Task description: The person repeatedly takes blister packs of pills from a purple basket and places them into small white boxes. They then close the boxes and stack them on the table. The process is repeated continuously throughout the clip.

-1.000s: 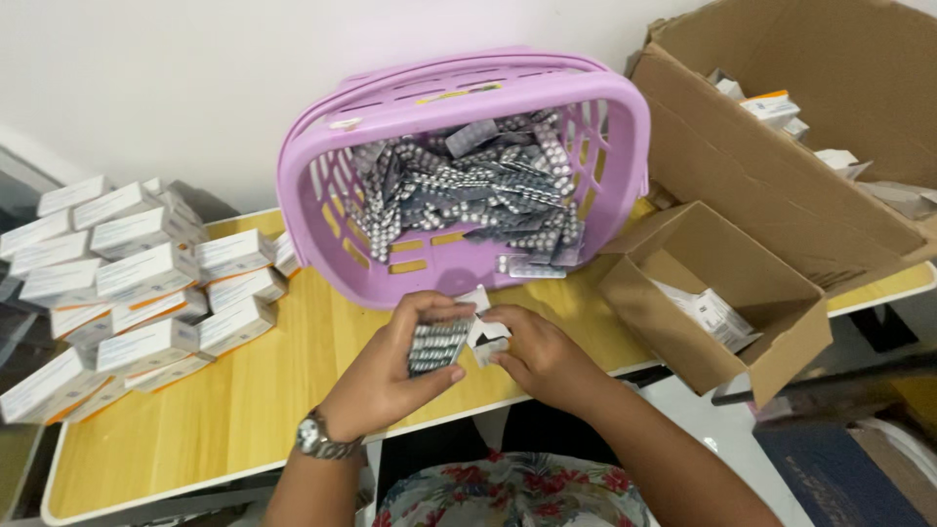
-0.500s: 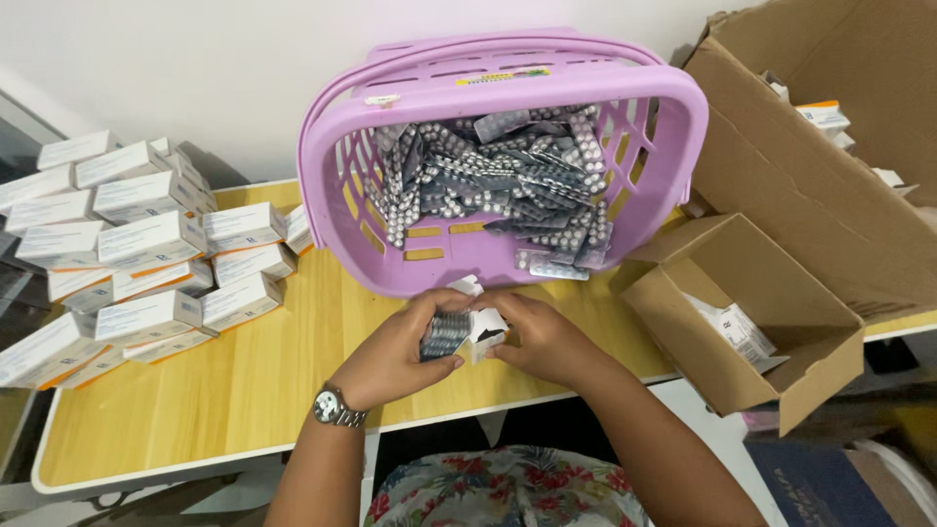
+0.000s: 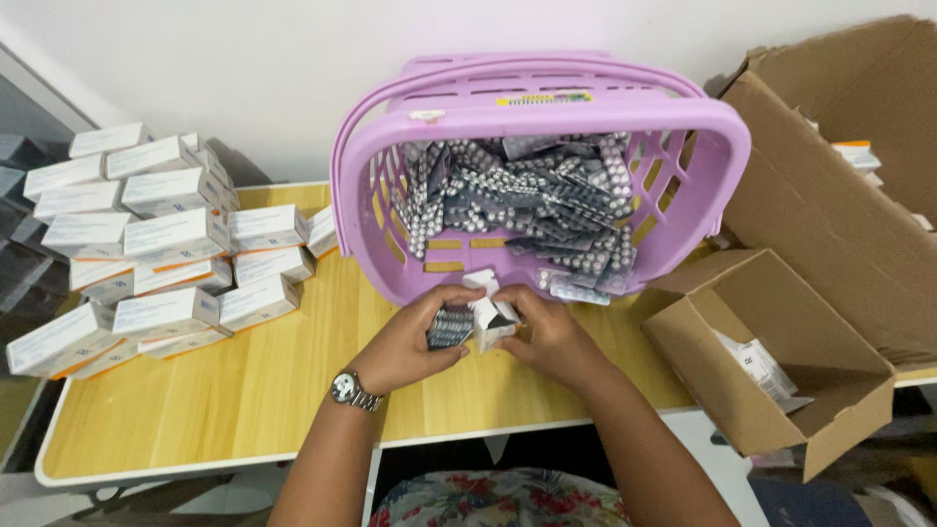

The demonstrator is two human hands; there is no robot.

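My left hand (image 3: 410,342) grips a small stack of silver blister strips (image 3: 450,328), whose end sits at the mouth of a small white carton (image 3: 491,314). My right hand (image 3: 549,337) holds that carton from the right, its flap open toward the basket. Both hands meet over the wooden table (image 3: 244,390), just in front of a tilted lilac plastic basket (image 3: 703,127) filled with several loose blister strips (image 3: 527,200). A watch sits on my left wrist (image 3: 351,390).
Stacked white cartons with orange trim (image 3: 156,244) fill the table's left side. At the right stands a small open cardboard box (image 3: 771,390) with folded leaflets inside, and behind it a larger open cardboard box (image 3: 839,176). A white wall runs behind.
The view has shifted so the basket and boxes sit further right. My hands stay together on the carton and strips, with little change in grip.
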